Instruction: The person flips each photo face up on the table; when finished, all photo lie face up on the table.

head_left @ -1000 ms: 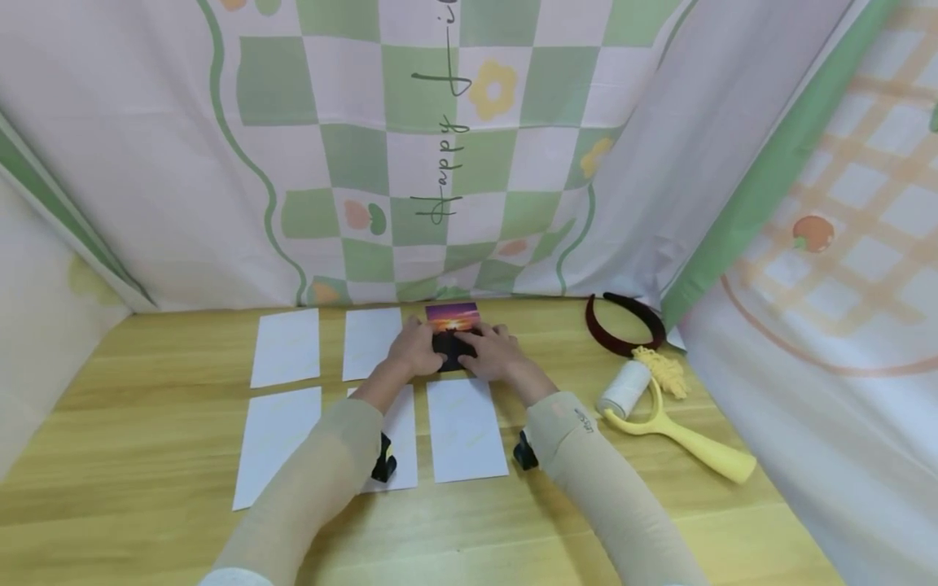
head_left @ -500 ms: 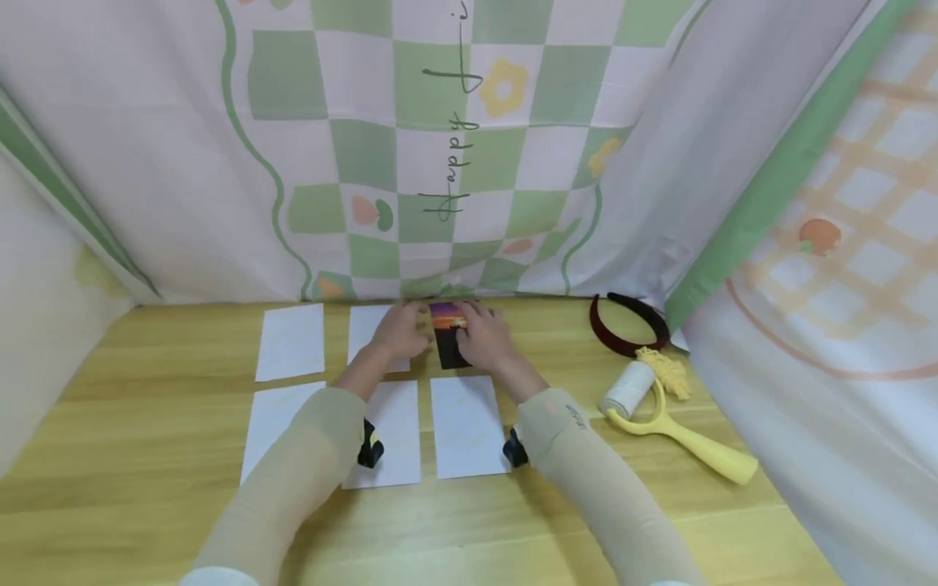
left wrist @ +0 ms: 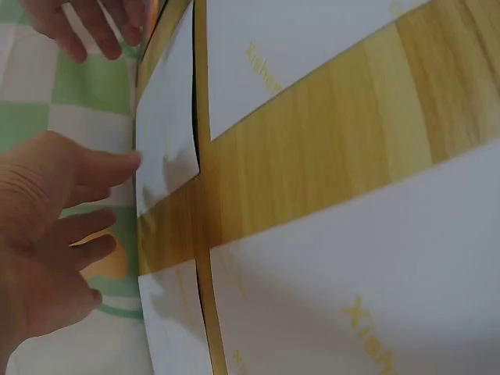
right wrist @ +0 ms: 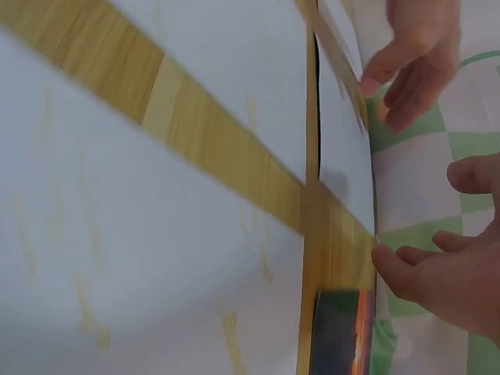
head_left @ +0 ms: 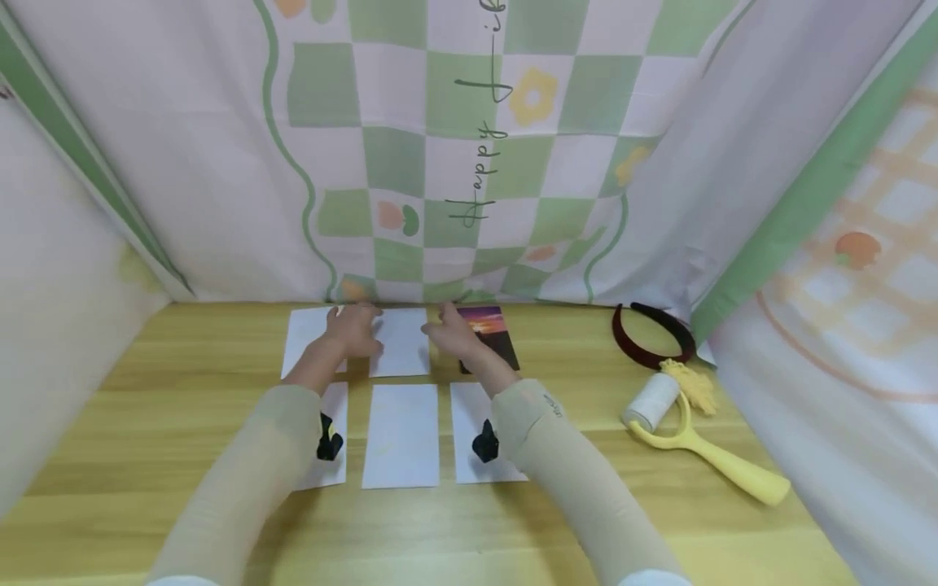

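My left hand hovers with fingers spread over the gap between the back-left white card and the back-middle white card. On the middle card's other side is my right hand, its fingers loosely extended and nothing in them. Beneath my right wrist a sunset picture card lies face up, partly covered by the hand and forearm. In the left wrist view the thumb of my left hand points toward the middle card. The right wrist view has the picture card below my right hand.
Three more white cards, one of them the front-middle card, form a front row partly under my sleeves. At right lie a dark red headband, yellow yarn, a white roll and a yellow forked handle. A checked curtain hangs behind.
Both hands have left the sunset card and moved left, now on either side of the back-middle white card. The head view has turned slightly left. The cards keep their layout.
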Motion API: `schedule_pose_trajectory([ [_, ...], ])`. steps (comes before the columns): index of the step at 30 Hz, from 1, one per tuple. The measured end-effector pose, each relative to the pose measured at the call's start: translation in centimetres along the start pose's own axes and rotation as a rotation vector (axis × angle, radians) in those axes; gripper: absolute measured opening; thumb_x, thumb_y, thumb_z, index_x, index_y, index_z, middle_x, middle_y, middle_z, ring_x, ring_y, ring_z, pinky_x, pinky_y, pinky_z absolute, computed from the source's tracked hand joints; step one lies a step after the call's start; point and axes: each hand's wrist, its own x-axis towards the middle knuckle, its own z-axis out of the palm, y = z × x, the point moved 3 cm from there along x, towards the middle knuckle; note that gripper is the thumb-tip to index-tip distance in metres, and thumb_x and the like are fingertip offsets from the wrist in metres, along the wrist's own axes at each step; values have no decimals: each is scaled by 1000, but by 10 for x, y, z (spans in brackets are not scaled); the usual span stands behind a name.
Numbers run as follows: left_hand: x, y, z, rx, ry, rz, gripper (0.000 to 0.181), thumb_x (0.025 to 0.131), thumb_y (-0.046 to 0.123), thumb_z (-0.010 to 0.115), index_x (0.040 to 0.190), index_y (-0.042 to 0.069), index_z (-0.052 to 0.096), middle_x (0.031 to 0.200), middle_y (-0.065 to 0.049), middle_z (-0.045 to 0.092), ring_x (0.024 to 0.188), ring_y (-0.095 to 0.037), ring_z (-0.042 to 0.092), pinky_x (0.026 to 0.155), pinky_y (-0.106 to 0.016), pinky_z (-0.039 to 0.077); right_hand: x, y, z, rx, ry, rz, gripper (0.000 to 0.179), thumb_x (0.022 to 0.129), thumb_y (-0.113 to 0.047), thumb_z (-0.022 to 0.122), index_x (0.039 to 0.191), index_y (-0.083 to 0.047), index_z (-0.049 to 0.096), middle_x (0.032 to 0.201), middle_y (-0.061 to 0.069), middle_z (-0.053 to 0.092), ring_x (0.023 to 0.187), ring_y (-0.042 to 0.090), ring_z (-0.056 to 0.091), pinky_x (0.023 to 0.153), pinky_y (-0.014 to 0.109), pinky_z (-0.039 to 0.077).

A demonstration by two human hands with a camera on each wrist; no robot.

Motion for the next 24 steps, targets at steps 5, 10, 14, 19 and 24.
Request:
schedule_pose_trajectory([
  [5,-5,-4,4,14,-108,7,73,92,32,73,155,5,46,164,-18,43,153,-42,38,126,-76,12,1,-4,8,163,25,80,76,101,-25,58,163,-1,20,170,25,24,159,41,24,133,55,22],
  [10,-8,-4,5,42,-113,3,69,93,31,73,151,3,51,160,-19,48,149,-43,44,127,-74,15,6,-6,14,334,109,94,77,97,-17,60,160,6,22,168,27,24,156,43,28,131,53,27],
  [14,-9,-5,6,67,-96,-6,64,92,31,74,147,4,55,156,-18,53,145,-44,48,126,-73,17,9,-5,16,410,159,130,77,94,-15,60,158,8,23,158,26,38,126,34,55,116,45,47],
  [19,-8,-7,7,79,-85,5,63,93,32,73,147,5,56,160,-18,50,146,-47,46,127,-71,19,10,-3,18,537,195,189,76,93,-8,59,158,9,22,139,24,52,86,19,55,93,35,55],
  [24,-8,-9,9,77,-87,18,63,94,34,72,147,5,56,163,-18,45,148,-47,43,127,-71,20,11,2,18,666,187,235,60,96,-2,53,152,10,36,157,29,40,120,37,56,115,46,51],
])
